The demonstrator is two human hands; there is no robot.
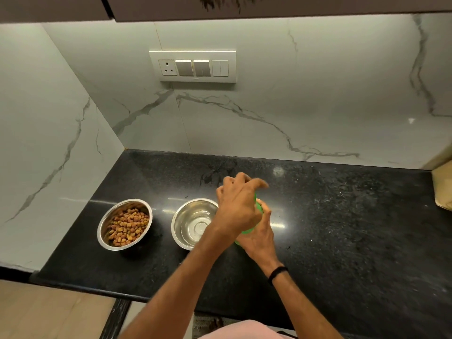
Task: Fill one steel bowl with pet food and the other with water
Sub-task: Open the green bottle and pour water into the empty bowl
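On the black counter (342, 216) stand a kibble-filled steel bowl (105, 228) and a second steel bowl (188, 221), which is just left of the hands. The right hand (260, 237) grips a green bottle (258, 207), and the left hand (238, 206) curls over its top.

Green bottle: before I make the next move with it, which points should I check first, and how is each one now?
1. Food bowl holds pet food: ok.
2. Second bowl stands upright on the counter: ok.
3. Water already in the second bowl: cannot tell, the shiny steel hides it.
4. Green bottle is held firmly, right hand gripping its body: ok.
5. Cap off: cannot tell, the left hand covers the top.
6. Bottle is over the second bowl: not ok, it is beside the bowl, to its right.
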